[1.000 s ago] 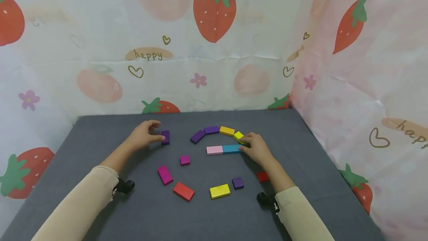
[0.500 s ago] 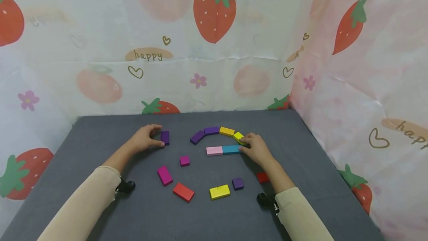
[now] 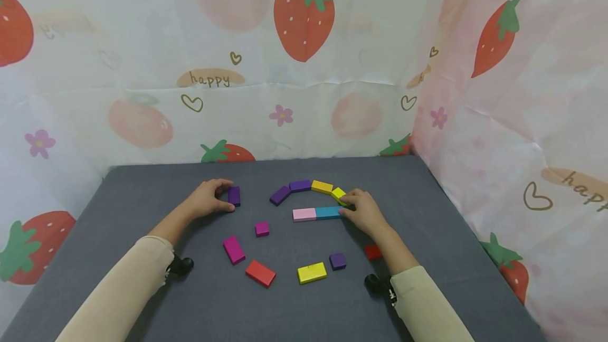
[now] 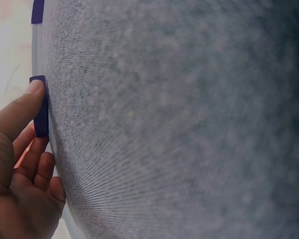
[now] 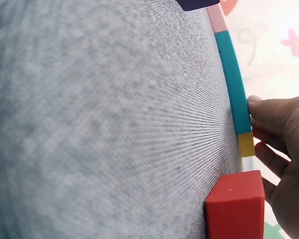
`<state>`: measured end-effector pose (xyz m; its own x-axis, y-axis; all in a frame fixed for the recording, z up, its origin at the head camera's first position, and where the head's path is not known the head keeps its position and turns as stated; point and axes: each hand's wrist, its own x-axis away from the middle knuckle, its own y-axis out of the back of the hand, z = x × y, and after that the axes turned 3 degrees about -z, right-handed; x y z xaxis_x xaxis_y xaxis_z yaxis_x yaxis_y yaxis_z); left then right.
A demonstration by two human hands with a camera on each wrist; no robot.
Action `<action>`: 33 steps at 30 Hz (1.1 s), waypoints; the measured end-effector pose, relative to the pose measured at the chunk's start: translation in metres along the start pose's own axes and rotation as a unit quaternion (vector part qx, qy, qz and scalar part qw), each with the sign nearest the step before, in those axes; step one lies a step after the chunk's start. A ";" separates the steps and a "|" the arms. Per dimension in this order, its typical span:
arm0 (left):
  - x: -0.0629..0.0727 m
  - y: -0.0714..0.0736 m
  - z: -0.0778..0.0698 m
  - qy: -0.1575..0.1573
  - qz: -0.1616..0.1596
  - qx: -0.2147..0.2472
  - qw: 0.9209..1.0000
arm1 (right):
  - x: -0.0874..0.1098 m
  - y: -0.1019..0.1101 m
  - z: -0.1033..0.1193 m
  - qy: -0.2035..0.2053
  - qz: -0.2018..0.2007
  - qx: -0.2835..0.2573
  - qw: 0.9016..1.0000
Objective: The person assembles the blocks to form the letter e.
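Squeeze evenly: your left hand [image 3: 209, 198] pinches a purple block [image 3: 235, 195] near the desk's [image 3: 285, 313] far edge; right hand [image 3: 366, 213], can't tell.

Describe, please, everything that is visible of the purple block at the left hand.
The purple block is a plain, dark oblong with flat faces and straight edges, perhaps painted wood. It lies flat on the grey cloth, left of the block arc and apart from it, its length running near to far. The left hand grips it, thumb at its near end.
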<state>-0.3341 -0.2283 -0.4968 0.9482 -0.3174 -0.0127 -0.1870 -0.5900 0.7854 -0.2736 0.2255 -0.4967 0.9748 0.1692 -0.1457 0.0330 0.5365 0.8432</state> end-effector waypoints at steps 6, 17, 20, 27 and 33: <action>0.001 0.000 -0.001 -0.007 -0.004 -0.011 1.000 | 0.000 -0.001 0.001 -0.002 0.000 0.001 1.000; 0.000 -0.002 -0.003 -0.007 -0.009 -0.020 1.000 | 0.000 -0.001 0.000 0.000 0.001 -0.004 1.000; 0.002 -0.002 -0.005 -0.003 -0.012 -0.019 1.000 | 0.000 -0.001 0.000 0.003 0.001 -0.003 1.000; 0.005 -0.001 -0.012 0.000 -0.011 -0.019 1.000 | 0.000 0.000 0.001 0.008 -0.002 0.003 1.000; 0.009 0.002 -0.025 0.001 -0.013 -0.004 1.000 | 0.000 0.000 0.000 0.004 -0.002 0.005 1.000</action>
<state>-0.3196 -0.2139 -0.4794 0.9532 -0.3008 -0.0314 -0.1607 -0.5916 0.7901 -0.2736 0.2254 -0.4968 0.9730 0.1736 -0.1523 0.0383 0.5290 0.8477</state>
